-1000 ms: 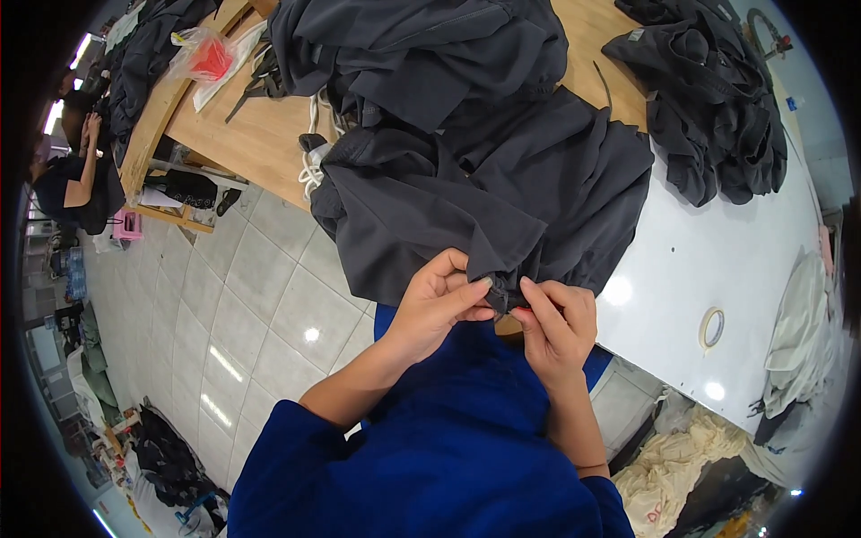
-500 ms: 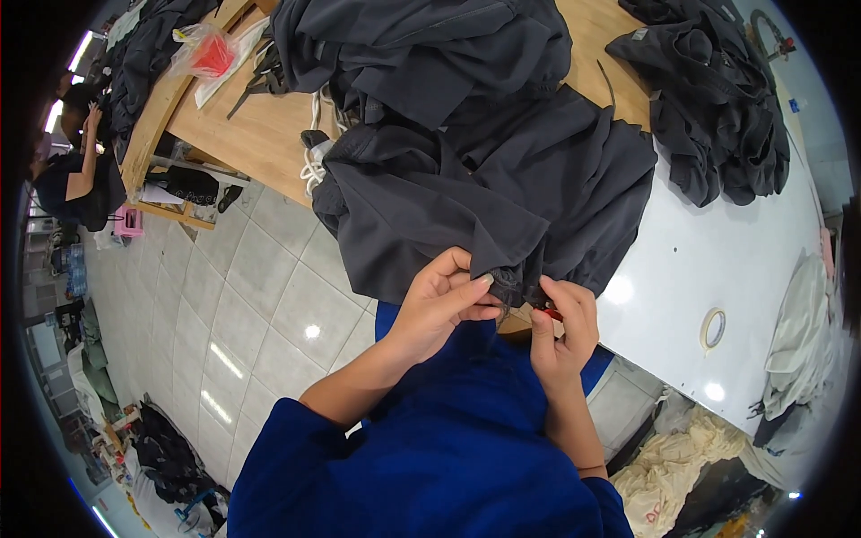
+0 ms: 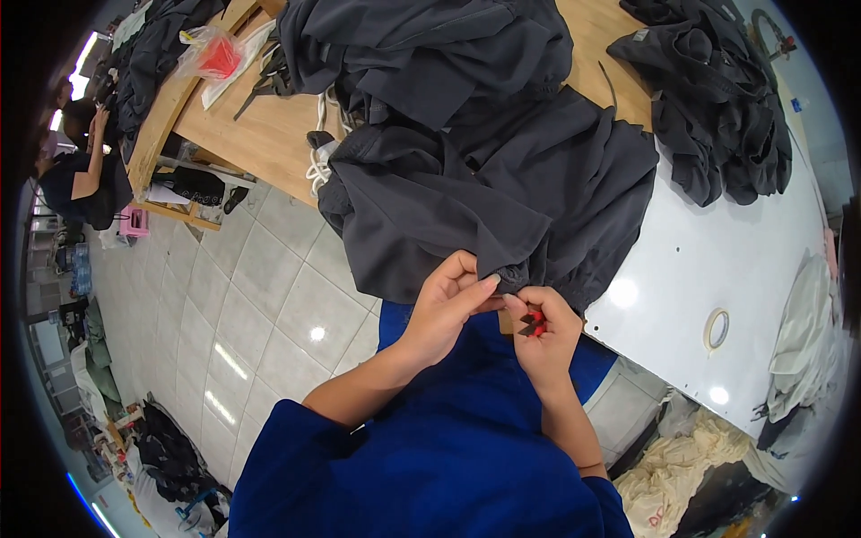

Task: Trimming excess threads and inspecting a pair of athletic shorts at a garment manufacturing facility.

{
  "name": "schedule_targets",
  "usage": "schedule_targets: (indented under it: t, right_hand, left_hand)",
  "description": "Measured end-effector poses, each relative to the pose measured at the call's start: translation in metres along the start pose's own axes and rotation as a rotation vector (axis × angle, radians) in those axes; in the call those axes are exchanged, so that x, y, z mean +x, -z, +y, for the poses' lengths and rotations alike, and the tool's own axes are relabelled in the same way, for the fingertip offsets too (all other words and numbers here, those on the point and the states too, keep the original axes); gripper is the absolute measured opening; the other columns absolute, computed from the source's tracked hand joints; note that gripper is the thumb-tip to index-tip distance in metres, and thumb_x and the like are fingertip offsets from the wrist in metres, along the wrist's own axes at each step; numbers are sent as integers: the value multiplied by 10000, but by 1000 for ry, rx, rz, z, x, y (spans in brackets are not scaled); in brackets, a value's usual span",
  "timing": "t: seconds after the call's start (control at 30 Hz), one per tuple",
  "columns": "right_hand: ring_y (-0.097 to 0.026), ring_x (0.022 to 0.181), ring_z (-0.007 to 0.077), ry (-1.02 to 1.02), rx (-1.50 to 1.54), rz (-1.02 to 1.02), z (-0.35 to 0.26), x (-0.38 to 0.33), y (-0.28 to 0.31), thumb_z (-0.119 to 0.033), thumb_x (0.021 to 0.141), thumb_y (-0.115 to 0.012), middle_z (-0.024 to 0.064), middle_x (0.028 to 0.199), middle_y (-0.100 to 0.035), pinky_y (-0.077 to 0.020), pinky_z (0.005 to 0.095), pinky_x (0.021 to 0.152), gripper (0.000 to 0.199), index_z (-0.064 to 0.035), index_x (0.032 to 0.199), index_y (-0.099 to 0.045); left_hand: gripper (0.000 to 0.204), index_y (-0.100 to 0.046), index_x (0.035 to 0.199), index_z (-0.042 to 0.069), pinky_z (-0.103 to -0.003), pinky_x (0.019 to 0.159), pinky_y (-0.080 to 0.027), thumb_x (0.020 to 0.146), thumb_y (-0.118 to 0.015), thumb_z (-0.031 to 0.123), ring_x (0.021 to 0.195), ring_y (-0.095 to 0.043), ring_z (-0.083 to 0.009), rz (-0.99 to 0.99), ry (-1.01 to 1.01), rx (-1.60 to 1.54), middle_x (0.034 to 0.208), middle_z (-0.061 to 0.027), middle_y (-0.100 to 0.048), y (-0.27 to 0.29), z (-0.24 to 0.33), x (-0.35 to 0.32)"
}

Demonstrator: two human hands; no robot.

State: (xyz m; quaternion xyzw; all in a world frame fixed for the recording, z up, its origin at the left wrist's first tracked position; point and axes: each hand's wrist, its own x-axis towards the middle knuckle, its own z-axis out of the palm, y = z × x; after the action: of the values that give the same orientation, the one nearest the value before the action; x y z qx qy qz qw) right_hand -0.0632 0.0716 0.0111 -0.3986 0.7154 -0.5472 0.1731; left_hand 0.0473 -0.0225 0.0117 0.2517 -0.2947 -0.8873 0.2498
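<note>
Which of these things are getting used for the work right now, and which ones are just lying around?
In use:
dark grey garment, its edge pinched by the left hand
small red-handled tool, perhaps snips, in the right hand

Seemingly just lying about:
tape roll on the white tabletop
clear plastic bag with something red inside
heap of cream cloth

"What lies in front?"
"A garment (image 3: 430,206), partly over the worktop (image 3: 655,269) edge, a clothes pile (image 3: 430,54) just behind it."
"And to the right?"
"Another heap (image 3: 717,117) far back, a tape roll (image 3: 709,332) nearer, both on the worktop."
"Left?"
"A plastic bag (image 3: 215,61) up there; farther out, a stool (image 3: 134,221) on the floor (image 3: 202,296)."
</note>
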Motion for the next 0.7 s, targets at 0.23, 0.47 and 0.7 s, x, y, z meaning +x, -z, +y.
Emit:
schedule_targets:
  t: [0.23, 0.47, 0.7]
  right_hand:
    - [-572, 610, 169, 171, 38, -717, -22, -7, 25, -124, 703, -762, 26, 658, -583, -436, 267, 545, 165, -91, 743, -606]
    - [-468, 755, 93, -222, 268, -534, -15, -11, 46, -116, 728, -735, 21, 892, -488, -392, 207, 665, 512, -63, 1165, -475]
    - [-545, 737, 153, -120, 140, -160, -12, 0, 32, 0, 829, -569, 83, 880, -553, -439, 257, 666, 355, 1, 1173, -484]
  left_hand:
    - [125, -505, 1044, 55, -264, 800, -505, 941, -524, 125, 907, -611, -113, 73, 23, 26, 994, -44, -626, -1, 4, 4]
    - [127, -492, 1035, 52, -250, 770, -526, 926, -545, 93, 896, -619, -111, 75, 7, -9, 986, -55, -629, 1, 10, 5]
    - [128, -483, 1036, 51, -231, 742, -541, 924, -542, 70, 851, -631, -105, 88, 10, -29, 955, -52, -628, -1, 9, 3]
